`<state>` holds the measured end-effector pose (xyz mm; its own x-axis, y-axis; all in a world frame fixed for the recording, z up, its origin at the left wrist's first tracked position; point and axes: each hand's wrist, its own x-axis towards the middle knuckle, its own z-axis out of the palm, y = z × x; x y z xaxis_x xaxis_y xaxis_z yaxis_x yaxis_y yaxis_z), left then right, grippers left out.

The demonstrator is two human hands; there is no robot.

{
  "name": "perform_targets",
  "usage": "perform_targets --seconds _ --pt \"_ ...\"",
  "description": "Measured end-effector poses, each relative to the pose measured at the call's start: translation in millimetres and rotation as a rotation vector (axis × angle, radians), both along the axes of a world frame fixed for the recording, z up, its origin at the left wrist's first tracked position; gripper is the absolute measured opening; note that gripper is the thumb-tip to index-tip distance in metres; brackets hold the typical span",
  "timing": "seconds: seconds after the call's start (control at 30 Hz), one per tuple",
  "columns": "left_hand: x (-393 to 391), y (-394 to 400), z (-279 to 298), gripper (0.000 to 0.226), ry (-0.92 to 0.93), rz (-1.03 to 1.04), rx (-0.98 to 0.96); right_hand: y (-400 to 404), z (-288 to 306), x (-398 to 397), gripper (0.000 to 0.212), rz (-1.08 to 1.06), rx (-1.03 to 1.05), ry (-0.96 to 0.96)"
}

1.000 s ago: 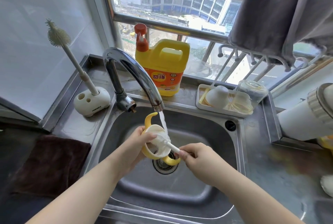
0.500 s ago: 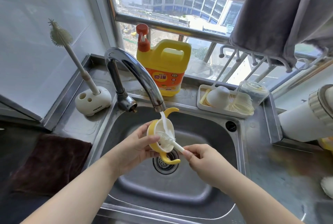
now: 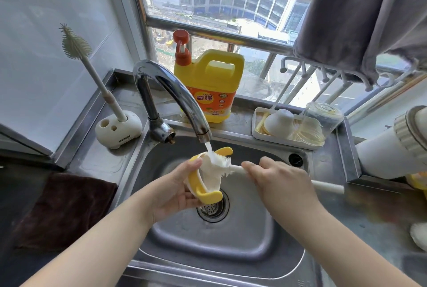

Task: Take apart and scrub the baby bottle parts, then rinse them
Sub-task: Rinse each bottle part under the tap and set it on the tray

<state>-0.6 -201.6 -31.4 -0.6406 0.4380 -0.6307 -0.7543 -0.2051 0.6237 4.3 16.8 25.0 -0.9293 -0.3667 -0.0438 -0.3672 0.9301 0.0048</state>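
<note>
Steel worktop is wrapping round a sink (image 3: 254, 252) under a bright window, and over the drain the handled bottle collar (image 3: 203, 182), yellow with a white inner part, is being held under the running tap (image 3: 175, 92). The left hand (image 3: 175, 192) is gripping the collar from 9 o'clock, thumb curled over its upper rim, open face turned toward 3 o'clock. The right hand (image 3: 279, 178) is closing round the shaft of the small white brush (image 3: 233, 167), whose long axis is running from 3 o'clock toward 9 o'clock, bristles pressing into the collar's mouth at the stream. The scrubbing stroke, as I judge it, is turning on that line: brush tip pointing straight into the opening, the right hand being the nearer to the handle end.

Water and foam are blurring the collar's inside; the right hand's fingertips are hidden beneath it. At 1 o'clock a tray (image 3: 256, 134) is holding other parts, at 12 o'clock a detergent jug (image 3: 212, 83), at 10 o'clock a standing bottle brush (image 3: 92, 74).
</note>
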Motion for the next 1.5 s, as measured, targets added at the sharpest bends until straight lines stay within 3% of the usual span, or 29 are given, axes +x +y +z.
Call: perform_targets --seconds 0.07,0.17,0.2,0.3,0.4,0.5,0.6,0.67,0.8,0.87,1.07,1.3,1.4,1.5 --pt "-3 -2 2 0.067 0.059 0.056 -0.037 -4 -2 4 0.006 -0.049 -0.059 -0.080" --pt "-6 -4 5 0.057 0.134 0.107 -0.044 0 -7 7 0.023 -0.103 -0.333 -0.511" --pt "-6 -3 7 0.049 0.136 0.098 -0.037 -2 -1 7 0.024 -0.123 -0.401 -0.570" --pt "-3 2 13 0.040 0.108 0.047 -0.028 0 0 3 0.025 -0.066 -0.262 -0.465" --pt "-2 9 16 0.029 0.062 -0.062 -0.088 0 1 1 0.008 -0.005 0.032 -0.107" --pt "-5 10 15 0.038 -0.048 -0.052 -0.202 1 0 5 0.033 0.033 0.015 -0.002" --pt "-6 8 13 0.042 -0.029 -0.049 -0.195 -5 -3 12 0.012 -0.046 -0.101 -0.065" --pt "-4 9 14 0.047 -0.014 -0.058 -0.146 0 -14 17 0.025 -0.133 -0.191 -0.207" --pt "1 10 12 0.048 0.028 0.023 0.030 -4 -14 22 0.021 -0.203 -0.407 -0.479" --pt "3 8 12 0.060 0.032 0.024 0.087 -4 -11 21 0.020 -0.237 -0.450 -0.565" --pt "2 0 10 0.089 0.087 -0.058 0.190 -4 -5 19 0.020 -0.261 -0.512 -0.602" --pt "3 5 10 0.117 0.180 -0.021 0.105 -5 -9 23 0.021 -0.293 -0.551 -0.610" --pt "5 8 8 0.118 0.189 0.025 0.094 -6 -8 25 0.022 -0.285 -0.556 -0.607" --pt "6 9 4 0.104 0.230 0.064 0.019 -4 -2 24 0.024 -0.197 -0.465 -0.517"
